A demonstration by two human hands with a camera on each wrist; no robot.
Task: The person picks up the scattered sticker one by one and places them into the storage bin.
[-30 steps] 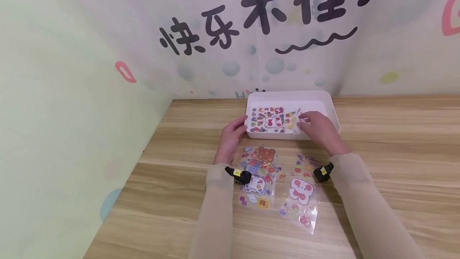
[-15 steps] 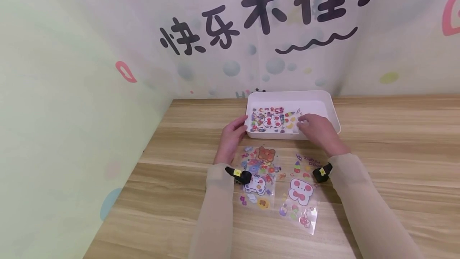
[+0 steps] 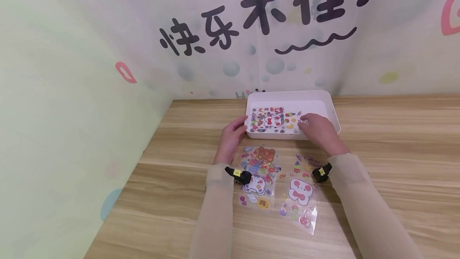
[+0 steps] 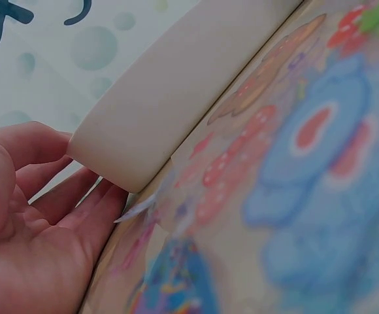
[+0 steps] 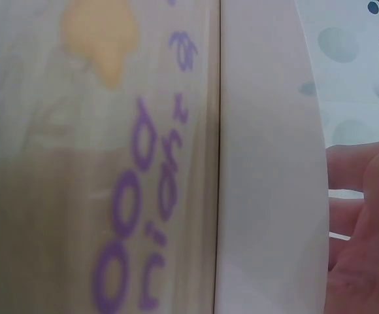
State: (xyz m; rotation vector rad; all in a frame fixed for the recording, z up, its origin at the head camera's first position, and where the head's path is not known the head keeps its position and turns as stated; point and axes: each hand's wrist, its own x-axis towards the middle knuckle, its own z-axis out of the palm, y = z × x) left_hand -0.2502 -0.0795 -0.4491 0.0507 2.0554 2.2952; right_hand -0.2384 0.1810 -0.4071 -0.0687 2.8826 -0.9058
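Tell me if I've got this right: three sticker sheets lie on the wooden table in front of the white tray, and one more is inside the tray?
Not quite. Only two sticker sheets lie on the wooden table in front of the white tray, not three. The head view shows this. One more sheet is indeed inside the tray.

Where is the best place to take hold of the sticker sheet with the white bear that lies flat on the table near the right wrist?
Probably its near right corner. The sticker sheet lies flat on the table, but that corner seems slightly lifted, so a hand coming from the right could slip fingertips under and pinch it. The right hand is at the white tray.
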